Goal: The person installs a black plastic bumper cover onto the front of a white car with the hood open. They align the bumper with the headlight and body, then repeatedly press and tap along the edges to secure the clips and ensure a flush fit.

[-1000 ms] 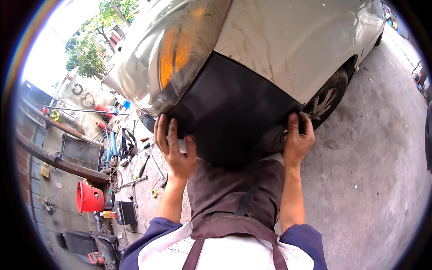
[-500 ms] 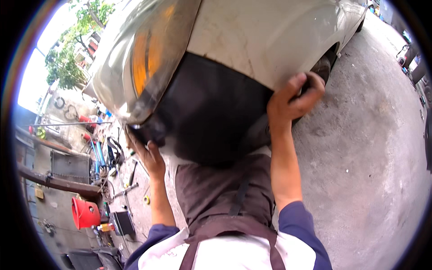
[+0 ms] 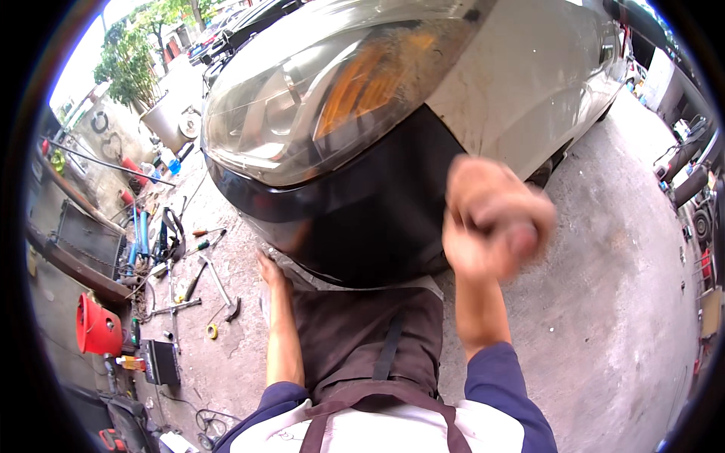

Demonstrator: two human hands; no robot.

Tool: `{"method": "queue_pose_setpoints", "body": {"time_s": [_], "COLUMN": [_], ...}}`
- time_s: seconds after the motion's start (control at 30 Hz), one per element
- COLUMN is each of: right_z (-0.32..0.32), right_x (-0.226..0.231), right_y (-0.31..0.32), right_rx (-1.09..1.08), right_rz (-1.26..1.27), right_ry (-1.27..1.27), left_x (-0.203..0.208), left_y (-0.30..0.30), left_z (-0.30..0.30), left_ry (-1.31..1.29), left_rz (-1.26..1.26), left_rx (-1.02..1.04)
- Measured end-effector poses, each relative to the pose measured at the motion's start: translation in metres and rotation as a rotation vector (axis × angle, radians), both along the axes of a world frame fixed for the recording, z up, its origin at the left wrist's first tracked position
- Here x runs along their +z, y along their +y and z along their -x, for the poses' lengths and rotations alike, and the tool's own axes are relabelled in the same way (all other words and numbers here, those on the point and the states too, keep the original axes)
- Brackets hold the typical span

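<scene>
A black front bumper [image 3: 362, 215] sits on the pale car, under a clouded headlight [image 3: 317, 98] with an amber section. Its rear upper corner meets the light fender [image 3: 513, 83]. My right hand [image 3: 495, 219], smeared by motion, is curled into a fist in front of the bumper's rear edge, and nothing shows in it. Low on the other side, my left hand [image 3: 273, 269] is beside the bumper's lower edge with its fingers stretched out. Whether its fingertips touch the bumper I cannot tell.
Tools lie on the concrete at the left, among them a hammer [image 3: 232, 308] and a cross wrench [image 3: 175, 306]. Beyond them stand a red bucket [image 3: 98, 325] and a black battery [image 3: 160, 362]. A potted tree [image 3: 130, 68] is at the far left.
My view has shifted, showing more of the headlight. My right hand has drawn back from the fender edge and closed into a fist; my left hand has come lower, off the bumper's front corner.
</scene>
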State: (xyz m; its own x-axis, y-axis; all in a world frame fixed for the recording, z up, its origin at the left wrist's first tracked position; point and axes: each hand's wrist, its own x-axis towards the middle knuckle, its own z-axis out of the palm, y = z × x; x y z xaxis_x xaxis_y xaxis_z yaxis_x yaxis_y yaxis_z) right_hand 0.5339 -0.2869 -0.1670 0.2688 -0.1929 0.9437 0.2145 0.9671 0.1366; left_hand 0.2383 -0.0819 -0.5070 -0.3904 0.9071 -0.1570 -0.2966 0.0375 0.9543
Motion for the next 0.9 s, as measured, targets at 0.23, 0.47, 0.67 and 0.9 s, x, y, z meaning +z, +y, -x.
{"method": "queue_pose_setpoints", "body": {"time_s": [0.23,0.47,0.67,0.9], "right_z": [-0.027,-0.002,-0.002,-0.002], "right_x": [0.000,0.010,0.006,0.001], "right_y": [0.039,0.045,0.046,0.054], "right_rx": [0.070,-0.081,-0.268,-0.461], "right_rz": [0.410,0.389,0.416,0.325], "right_ry": [0.261,0.309,0.351,0.293], "left_x": [-0.112,-0.232,-0.229,-0.224], "left_y": [-0.006,0.009,0.008,0.022], "left_z": [-0.039,-0.085,-0.128,-0.133], "left_ry": [-0.672,-1.197,-1.194,-1.174], "left_rz": [0.655,0.308,0.315,0.327], "left_rx": [-0.186,-0.460,-0.467,-0.525]}}
